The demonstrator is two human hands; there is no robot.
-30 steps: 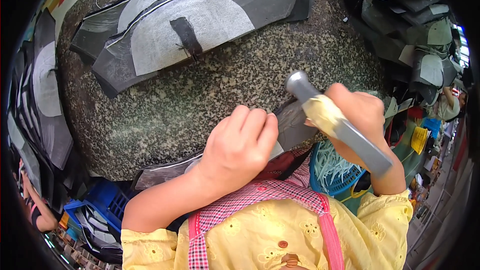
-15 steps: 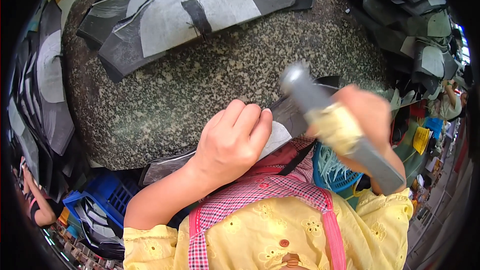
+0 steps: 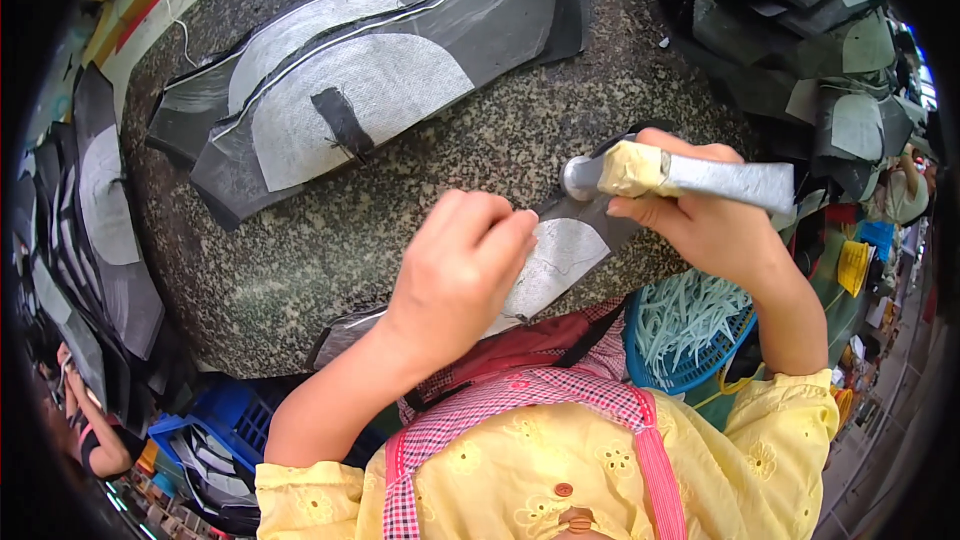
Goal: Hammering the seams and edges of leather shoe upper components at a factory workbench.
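at the far left, a leaning stack of dark panels [image 3: 107,200] with pale patches, its edges close along the slab's left side; below it, a blue crate [image 3: 240,418] holding dark and pale pieces.

next, one speckled stone slab [image 3: 265,275], rounded at the edges. on its upper part, two overlapping panels [image 3: 360,95], pale half-round patches, white cord along the upper edges, a short dark strip on the front patch. open room: a band of bare stone between these and the hands.

at the centre, one left hand [image 3: 455,270], fingers curled together at the upper edge of the work panel; whether they clamp it, cannot tell.

between the hands, the work panel [image 3: 562,252], dark with a pale patch, laid aslant along the slab's near edge.

one right hand [image 3: 715,215], clamped on a hammer [image 3: 730,183], round face to the left, yellowish wrapping at the middle; handle hidden.

below that hand, a blue basket [image 3: 690,377] of pale strips [image 3: 685,320], just beyond the slab's edge.

upper right, a heap of dark pieces [image 3: 790,25].
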